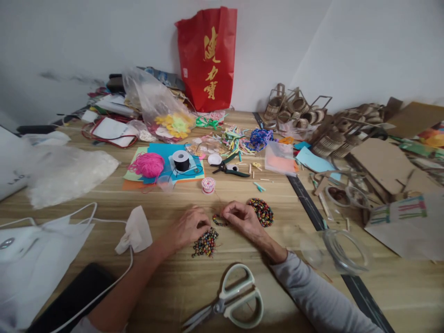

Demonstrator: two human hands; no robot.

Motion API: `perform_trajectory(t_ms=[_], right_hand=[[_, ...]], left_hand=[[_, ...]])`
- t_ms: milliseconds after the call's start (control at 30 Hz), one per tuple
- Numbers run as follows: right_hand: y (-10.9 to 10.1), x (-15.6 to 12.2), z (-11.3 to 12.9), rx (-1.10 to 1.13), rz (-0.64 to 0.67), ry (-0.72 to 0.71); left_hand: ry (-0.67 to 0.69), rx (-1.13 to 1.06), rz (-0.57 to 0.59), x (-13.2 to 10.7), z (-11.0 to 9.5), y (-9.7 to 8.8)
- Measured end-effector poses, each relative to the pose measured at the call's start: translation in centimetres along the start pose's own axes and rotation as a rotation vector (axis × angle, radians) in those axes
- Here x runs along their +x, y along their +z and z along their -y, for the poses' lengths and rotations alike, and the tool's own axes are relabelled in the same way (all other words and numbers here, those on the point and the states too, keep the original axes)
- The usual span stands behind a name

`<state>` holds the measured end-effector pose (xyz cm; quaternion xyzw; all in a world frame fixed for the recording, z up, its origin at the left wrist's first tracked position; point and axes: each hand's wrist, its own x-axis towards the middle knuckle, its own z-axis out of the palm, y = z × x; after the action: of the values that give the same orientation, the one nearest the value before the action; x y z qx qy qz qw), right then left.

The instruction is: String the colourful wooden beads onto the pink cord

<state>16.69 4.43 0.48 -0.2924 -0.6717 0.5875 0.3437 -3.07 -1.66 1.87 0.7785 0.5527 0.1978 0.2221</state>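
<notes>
My left hand (pixel 189 226) rests on the wooden table (pixel 104 194), fingers curled at the end of a short strand of coloured beads (pixel 219 221). My right hand (pixel 241 216) pinches the strand's other end. Beside my left hand lies a pile of mixed beads (pixel 205 243). A second heap of beads (pixel 262 211) sits just right of my right hand. A small spool of red-and-white thread (pixel 208 185) stands a little beyond the hands.
White-handled scissors (pixel 229 298) lie near me. A clear container (pixel 342 252) sits at right. Pink yarn (pixel 148 164), a black spool (pixel 181 160) and pliers (pixel 231 169) lie on coloured paper. A red bag (pixel 207 58), cardboard pieces (pixel 378 162) and plastic bags (pixel 65 173) crowd the edges.
</notes>
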Motion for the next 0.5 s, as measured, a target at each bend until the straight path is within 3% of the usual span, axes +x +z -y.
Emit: perform_trajectory(t_ms=[233, 500], right_hand=[[0.1, -0.1, 0.4, -0.016, -0.015, -0.012], [0.1, 0.3, 0.2, 0.041, -0.056, 0.014]], left_hand=[[-0.019, -0.146, -0.163, 1.3, -0.2, 0.6], [-0.051, -0.165, -0.071, 2.5, 0.2, 2.0]])
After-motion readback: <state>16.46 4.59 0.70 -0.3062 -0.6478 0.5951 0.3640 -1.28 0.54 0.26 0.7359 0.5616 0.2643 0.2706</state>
